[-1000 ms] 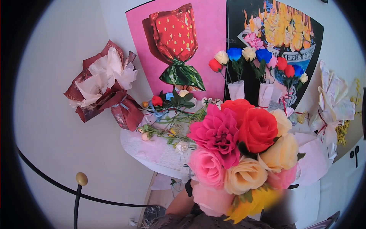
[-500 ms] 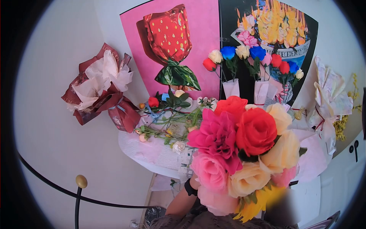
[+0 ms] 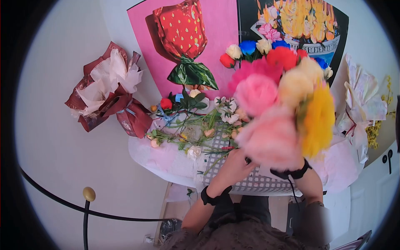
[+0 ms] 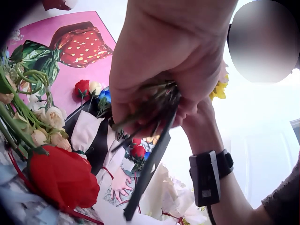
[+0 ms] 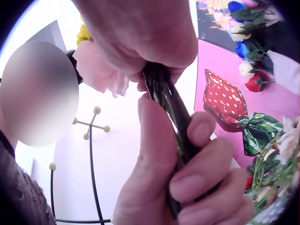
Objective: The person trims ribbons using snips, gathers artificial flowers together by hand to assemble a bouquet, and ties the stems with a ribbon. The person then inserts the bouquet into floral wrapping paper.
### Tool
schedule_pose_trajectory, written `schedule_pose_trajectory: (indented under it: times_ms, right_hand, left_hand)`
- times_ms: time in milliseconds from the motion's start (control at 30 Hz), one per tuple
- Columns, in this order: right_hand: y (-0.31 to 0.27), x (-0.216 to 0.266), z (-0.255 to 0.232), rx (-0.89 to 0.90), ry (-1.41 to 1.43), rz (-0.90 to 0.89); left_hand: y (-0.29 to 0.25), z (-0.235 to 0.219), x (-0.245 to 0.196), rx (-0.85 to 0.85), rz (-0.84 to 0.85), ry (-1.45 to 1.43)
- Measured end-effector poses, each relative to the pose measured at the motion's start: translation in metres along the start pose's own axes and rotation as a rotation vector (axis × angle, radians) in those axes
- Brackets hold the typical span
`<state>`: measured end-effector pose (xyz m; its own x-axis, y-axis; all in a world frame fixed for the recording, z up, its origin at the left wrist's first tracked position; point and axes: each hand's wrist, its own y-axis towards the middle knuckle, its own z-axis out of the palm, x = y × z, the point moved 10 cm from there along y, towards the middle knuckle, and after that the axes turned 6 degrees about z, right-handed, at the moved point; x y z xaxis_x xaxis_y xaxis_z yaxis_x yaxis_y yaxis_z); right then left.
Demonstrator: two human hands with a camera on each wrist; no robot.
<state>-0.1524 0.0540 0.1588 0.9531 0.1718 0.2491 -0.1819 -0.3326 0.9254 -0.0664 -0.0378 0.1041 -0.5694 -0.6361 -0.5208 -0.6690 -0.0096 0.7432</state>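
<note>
Bouquet of large pink, cream, red and yellow blooms, right of centre in my head view; left hand, lower centre, fingers curled round its dark stems; right hand, top of my right wrist view, gripping them too; loose flowers, centre-left.

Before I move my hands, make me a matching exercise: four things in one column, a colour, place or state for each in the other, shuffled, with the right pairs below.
Things
1. Wrapping at the far left of the head view
2. Candy poster
3. Bouquet stems
4. Flower at the right edge of the bouquet in the head view

Matches
A. Yellow
B. Held by left hand and right hand
C. Maroon
D. Pink background

Pairs: 1-C, 2-D, 3-B, 4-A
</note>
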Motion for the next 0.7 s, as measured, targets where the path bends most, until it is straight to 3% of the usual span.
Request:
schedule_pose_trajectory:
  times_ms: [67, 133, 200, 233, 267, 400, 467, 533, 567, 700]
  right_hand:
    - [0.0, -0.01, -0.001, -0.019, 0.015, 0.002]
    - [0.004, -0.009, 0.001, -0.022, 0.019, 0.011]
    - [-0.008, -0.069, 0.027, 0.193, 0.076, 0.351]
    - [-0.015, -0.088, 0.039, 0.298, 0.105, 0.52]
    - [-0.017, -0.089, 0.04, 0.299, 0.105, 0.522]
    - [-0.006, -0.053, 0.033, 0.19, 0.201, 0.262]
    - [0.003, -0.034, 0.027, 0.168, 0.23, 0.198]
    - [0.006, -0.039, 0.038, 0.328, 0.302, 0.48]
    - [0.003, -0.039, 0.04, 0.334, 0.307, 0.479]
    - [-0.034, -0.074, 0.026, 0.181, 0.525, 0.773]
  left_hand:
    - [-0.009, 0.017, 0.038, 0.145, -0.505, -0.181]
    - [-0.005, 0.017, 0.035, 0.12, -0.486, -0.267]
    - [-0.006, 0.019, 0.034, 0.087, -0.463, -0.351]
    - [-0.007, 0.019, 0.035, 0.021, -0.433, -0.523]
    - [-0.007, 0.018, 0.034, -0.046, -0.4, -0.693]
    - [-0.013, 0.025, 0.038, -0.162, -0.494, -0.869]
    - [-0.013, 0.016, 0.041, -0.214, -0.478, -0.401]
    - [-0.008, 0.013, 0.032, -0.212, -0.426, -0.247]
    - [-0.004, 0.01, 0.025, -0.205, -0.371, -0.094]
    - [-0.008, 0.018, 0.021, -0.232, -0.368, 0.007]
